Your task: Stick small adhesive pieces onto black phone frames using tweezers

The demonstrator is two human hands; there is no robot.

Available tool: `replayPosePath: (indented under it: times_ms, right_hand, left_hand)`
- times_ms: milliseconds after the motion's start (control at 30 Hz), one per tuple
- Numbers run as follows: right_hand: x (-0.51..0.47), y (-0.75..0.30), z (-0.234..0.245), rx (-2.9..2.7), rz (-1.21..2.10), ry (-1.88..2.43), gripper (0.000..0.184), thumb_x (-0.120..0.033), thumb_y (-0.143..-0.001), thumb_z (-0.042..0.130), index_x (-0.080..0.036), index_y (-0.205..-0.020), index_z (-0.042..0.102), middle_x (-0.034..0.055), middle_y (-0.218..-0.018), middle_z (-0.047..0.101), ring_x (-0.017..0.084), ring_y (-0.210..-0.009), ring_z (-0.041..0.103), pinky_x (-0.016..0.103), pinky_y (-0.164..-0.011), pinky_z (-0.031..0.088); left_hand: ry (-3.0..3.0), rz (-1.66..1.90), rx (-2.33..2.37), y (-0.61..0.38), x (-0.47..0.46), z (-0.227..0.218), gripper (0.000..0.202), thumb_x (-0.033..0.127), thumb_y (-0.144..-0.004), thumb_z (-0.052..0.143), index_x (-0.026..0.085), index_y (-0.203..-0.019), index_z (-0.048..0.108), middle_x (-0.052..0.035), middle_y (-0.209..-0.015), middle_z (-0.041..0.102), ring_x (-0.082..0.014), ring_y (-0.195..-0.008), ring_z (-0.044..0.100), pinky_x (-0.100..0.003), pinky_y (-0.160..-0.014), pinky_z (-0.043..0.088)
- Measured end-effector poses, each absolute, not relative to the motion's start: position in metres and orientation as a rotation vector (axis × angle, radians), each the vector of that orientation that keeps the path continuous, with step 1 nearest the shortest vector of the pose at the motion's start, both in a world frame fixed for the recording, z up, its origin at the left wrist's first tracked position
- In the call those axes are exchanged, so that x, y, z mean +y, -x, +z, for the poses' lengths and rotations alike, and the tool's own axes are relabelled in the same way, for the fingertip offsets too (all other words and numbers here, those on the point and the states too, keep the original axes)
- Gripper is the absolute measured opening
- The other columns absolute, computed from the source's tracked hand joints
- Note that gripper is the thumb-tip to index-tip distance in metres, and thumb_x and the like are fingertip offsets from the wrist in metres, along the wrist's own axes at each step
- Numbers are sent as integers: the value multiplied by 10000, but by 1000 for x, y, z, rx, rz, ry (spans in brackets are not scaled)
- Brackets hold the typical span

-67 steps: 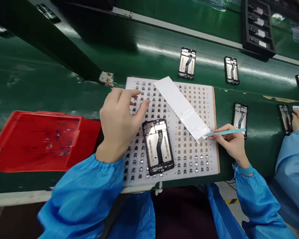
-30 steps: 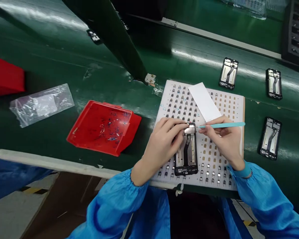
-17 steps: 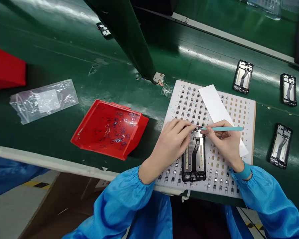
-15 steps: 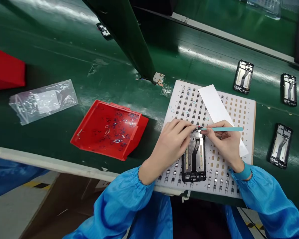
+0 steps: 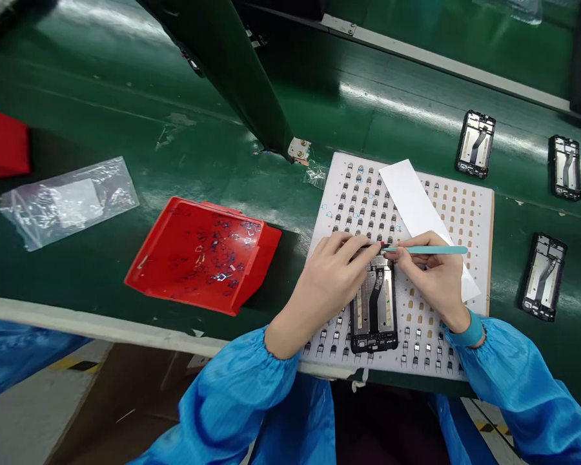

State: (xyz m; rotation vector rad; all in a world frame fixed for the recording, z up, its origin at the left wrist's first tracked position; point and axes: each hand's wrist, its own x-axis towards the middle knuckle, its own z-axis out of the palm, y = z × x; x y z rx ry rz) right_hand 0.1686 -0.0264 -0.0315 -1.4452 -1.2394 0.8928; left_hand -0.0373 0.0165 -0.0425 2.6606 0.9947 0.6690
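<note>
An open phone frame (image 5: 375, 303) with a black flex cable lies on a white board (image 5: 481, 213) covered with rows of small metal clips. My left hand (image 5: 332, 278) steadies it, fingers bent over its upper left edge. Between the fingers of my right hand (image 5: 433, 274) is a pair of teal tweezers (image 5: 430, 250), pinched near the tip end. Their tips reach the phone frame's top edge, close to my left fingertips. A tiny red spot shows there, but what the tips touch is too small to tell.
A white paper strip (image 5: 416, 200) lies across the board. More phone frames (image 5: 543, 278) sit to the right. On the left are a red bin (image 5: 174, 252) with small bits and a clear plastic bag (image 5: 72, 201). A green post (image 5: 242, 84) rises behind the board.
The whole view has shifted slightly. Both hands, the tweezers and the phone frame keep almost the same positions relative to one another.
</note>
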Motion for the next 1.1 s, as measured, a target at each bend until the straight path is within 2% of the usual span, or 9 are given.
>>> replayPosePath:
  times_ms: [267, 467, 633, 833, 1100]
  right_hand:
    - [-31, -172, -35, -1330, 866, 1446, 23, -301, -988, 765, -278, -993, 765, 35, -920, 822, 264, -889, 856, 404, -736, 770]
    - [-32, -173, -34, -1433, 822, 1457, 55, -234, -987, 747, -284, -1010, 748, 25, -930, 828, 263, -922, 853, 424, -798, 764]
    - [-32, -172, -33, -1515, 729, 1454, 90, -205, -983, 735, -290, -1013, 744, 19, -930, 831, 253, -920, 849, 391, -746, 756]
    - [-31, -170, -33, -1595, 595, 1432, 106, -194, -984, 721, -287, -1030, 747, 18, -922, 830, 238, -887, 840, 368, -729, 747]
    - [-31, -172, -35, -1661, 517, 1385, 115, -162, -983, 705, -261, -1033, 735, 19, -899, 826, 218, -819, 828, 329, -673, 719]
  left_hand:
    - [-2592, 648, 1004, 40, 17, -43, 403, 88, -1057, 508, 200, -1408, 670, -124, -1268, 737, -305, -1122, 630, -505, -944, 606]
    - [-2612, 677, 1005, 39, 17, -45, 351, 89, -1065, 513, 153, -1371, 671, -133, -1260, 738, -300, -1114, 616, -484, -928, 606]
    - [-2608, 693, 1000, 39, 17, -44, 345, 87, -1068, 514, 186, -1359, 671, -116, -1261, 734, -285, -1113, 620, -473, -935, 598]
    - [-2544, 750, 981, 39, 19, -48, 314, 89, -1077, 514, 158, -1343, 667, -112, -1251, 728, -275, -1122, 600, -451, -928, 588]
    - [-2356, 772, 967, 40, 23, -51, 338, 81, -1075, 503, 205, -1339, 674, -84, -1234, 700, -260, -1151, 596, -441, -959, 563]
